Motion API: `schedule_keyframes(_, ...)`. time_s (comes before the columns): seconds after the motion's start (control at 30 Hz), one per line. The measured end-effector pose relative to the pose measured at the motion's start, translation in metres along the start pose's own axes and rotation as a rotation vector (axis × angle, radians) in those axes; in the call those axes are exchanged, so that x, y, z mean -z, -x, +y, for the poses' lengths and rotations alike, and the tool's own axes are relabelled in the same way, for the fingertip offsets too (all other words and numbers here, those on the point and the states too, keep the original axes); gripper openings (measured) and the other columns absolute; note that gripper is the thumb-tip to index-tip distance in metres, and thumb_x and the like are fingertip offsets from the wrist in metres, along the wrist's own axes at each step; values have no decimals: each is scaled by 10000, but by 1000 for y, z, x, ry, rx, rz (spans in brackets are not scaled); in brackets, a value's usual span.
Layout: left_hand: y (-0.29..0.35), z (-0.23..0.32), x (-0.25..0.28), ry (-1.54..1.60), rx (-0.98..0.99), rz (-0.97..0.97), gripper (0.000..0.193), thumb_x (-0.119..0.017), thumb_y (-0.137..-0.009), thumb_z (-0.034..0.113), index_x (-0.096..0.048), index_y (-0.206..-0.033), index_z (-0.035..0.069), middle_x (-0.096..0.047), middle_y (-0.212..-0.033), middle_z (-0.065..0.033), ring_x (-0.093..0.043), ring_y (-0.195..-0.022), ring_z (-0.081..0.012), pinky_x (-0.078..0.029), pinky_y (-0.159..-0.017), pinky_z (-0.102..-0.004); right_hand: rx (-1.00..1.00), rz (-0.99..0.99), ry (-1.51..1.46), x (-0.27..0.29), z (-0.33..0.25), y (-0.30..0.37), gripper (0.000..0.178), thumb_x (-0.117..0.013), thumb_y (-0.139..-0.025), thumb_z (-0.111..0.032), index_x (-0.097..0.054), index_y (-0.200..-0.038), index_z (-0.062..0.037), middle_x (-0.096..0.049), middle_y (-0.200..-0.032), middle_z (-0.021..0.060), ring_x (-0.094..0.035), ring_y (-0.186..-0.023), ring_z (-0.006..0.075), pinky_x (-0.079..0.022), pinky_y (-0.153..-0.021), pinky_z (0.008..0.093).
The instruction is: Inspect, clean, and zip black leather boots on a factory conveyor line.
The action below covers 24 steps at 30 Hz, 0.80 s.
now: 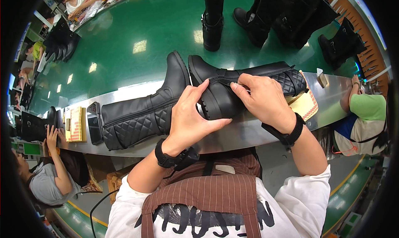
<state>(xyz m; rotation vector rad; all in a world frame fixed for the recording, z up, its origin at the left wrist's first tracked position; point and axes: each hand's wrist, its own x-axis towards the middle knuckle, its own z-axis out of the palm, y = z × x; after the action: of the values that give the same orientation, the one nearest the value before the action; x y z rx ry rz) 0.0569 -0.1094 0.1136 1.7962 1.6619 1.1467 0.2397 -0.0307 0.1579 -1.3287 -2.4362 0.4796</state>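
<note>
A pair of tall black boots with quilted shafts lies sole to sole before me. The left boot (137, 117) has its shaft toward the left and its zip closed along the side. My left hand (189, 117) covers part of its ankle. Its thumb and forefinger are spread in a C around the heel of the right boot (226, 99), the forefinger near its ankle. My right hand (264, 94) is closed in a pinch at the zip (224, 79) of that right boot, above the ankle. The fingers hide exactly what piece they hold.
Several black boots (213, 22) stand across the green table (120, 59), with more at its left. A phone (95, 123) leans beside the left shaft. Yellow printed cards (75, 123) lie on the metal edge. Co-workers sit left and right, one hand (52, 138) near another boot.
</note>
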Motion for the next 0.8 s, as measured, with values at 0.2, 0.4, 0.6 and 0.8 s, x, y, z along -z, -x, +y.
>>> schedule_keyframes(0.2, 0, 0, -2, 2, 2, -2, 890, -902, -527, 270, -544, -1292, -13, -570, -975, -96, -598, -902, -214, -487, -829, -318, 34, 35, 16, -3, 2, 2, 283, -585, -894, -272, -628, -784, -15, -644, -705, 171, -632, -710, 370, -484, -664, 456)
schedule_keyframes(0.4, 0, 0, -1, -4, 14, -21, 888, -900, -534, 273, -541, -1295, -10, -563, -974, -91, -588, -899, -203, -478, -824, -300, -171, 299, 2, 23, 27, 5, 332, -593, -907, -321, -629, -790, -12, -629, -701, 196, -623, -701, 389, -479, -621, 452)
schedule_keyframes(0.6, 2, -2, -2, -29, -38, 26, 863, -890, -536, 250, -546, -1283, -11, -572, -946, -97, -612, -858, -220, -503, -780, -320, -266, 183, 126, 42, 40, 31, 348, -587, -905, -341, -636, -826, -5, -646, -717, 194, -633, -707, 388, -488, -643, 454)
schedule_keyframes(0.8, 3, -3, -6, -35, -72, 36, 870, -894, -531, 253, -544, -1280, -18, -571, -942, -99, -609, -855, -219, -499, -783, -317, -232, 74, 166, 17, 36, 35, 347, -573, -910, -317, -614, -761, -6, -628, -656, 195, -633, -664, 376, -486, -629, 457)
